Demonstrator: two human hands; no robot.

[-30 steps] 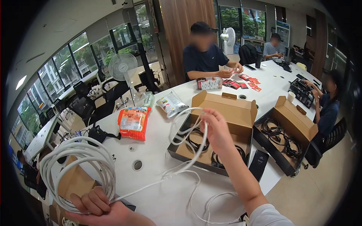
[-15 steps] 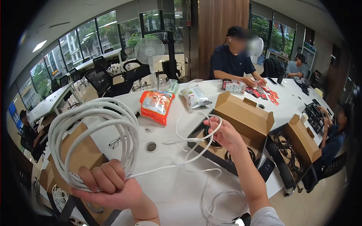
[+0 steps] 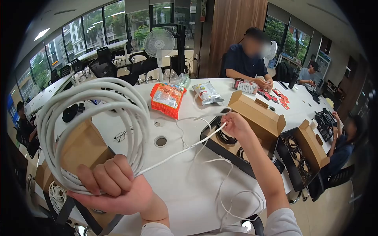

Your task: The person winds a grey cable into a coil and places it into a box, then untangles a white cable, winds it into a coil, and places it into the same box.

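Note:
A thick coil of white cable (image 3: 136, 129) is gripped near its bottom by my left hand (image 3: 114, 185), fingers wrapped round the loops. One strand runs from the coil, nearly straight, to my right hand (image 3: 235, 126), which pinches it above the edge of an open cardboard box (image 3: 256, 135). Past the right hand, the loose length of cable (image 3: 223, 185) drops in bends over the white table (image 3: 177, 208) and curls near its front edge.
Open boxes with black cables (image 3: 293, 153) and white cables (image 3: 58, 196) stand right and left. An orange snack bag (image 3: 168, 100), a silver bag (image 3: 208, 93), glasses (image 3: 121, 136) and a table hole (image 3: 160, 141) lie ahead. A person (image 3: 248, 59) sits opposite, near red packets (image 3: 271, 96).
My right hand has closed on the cable and pulled the strand straighter; the loop round its fingers is gone. The coil in my left hand has risen slightly and shifted left.

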